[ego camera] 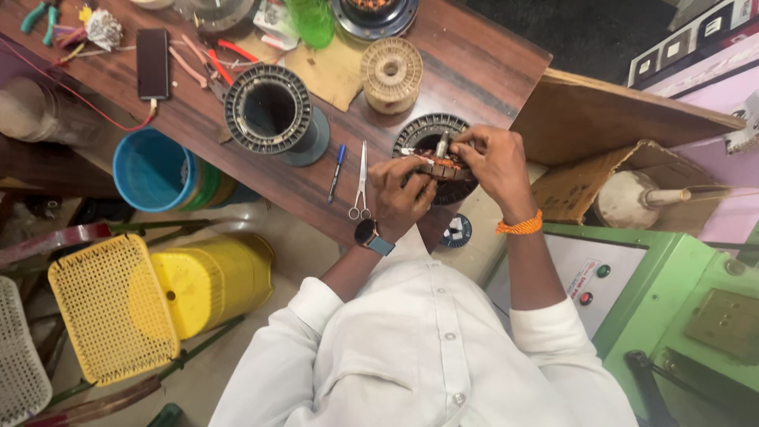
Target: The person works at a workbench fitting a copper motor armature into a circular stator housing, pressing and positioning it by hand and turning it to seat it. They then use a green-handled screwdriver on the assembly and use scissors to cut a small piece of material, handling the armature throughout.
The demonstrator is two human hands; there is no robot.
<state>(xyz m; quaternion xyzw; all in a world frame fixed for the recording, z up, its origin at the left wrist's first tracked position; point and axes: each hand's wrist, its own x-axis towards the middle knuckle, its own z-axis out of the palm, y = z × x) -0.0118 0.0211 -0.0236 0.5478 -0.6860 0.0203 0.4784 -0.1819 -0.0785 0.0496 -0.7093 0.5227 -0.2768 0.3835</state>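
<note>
A view from above shows a person in a white shirt bent over a wooden counter (474,71) crowded with motor parts. Both hands are closed on a round motor stator (433,158) with copper windings, which rests at the near edge of the counter. The left hand (401,198), with a smartwatch at the wrist, is curled over the near side of the stator, its fingers pressed on the windings. The right hand (492,162), with an orange thread band at the wrist, is pinched on a small metal tool or wire end at the top of the stator; which of the two cannot be told.

The step in hand appears to be the seating or dressing of the coil in the stator slots. The next move seems to call for a steady hold by the left hand and fine fingertip work by the right.

Scissors (360,183) and a blue pen (337,170) lie just beside the left hand. A second, empty stator (269,109) stands farther back, near a pale wire spool (391,73) and a black phone (152,63). Yellow plastic baskets (115,308) and a blue bucket (150,170) are seen on the floor.
</note>
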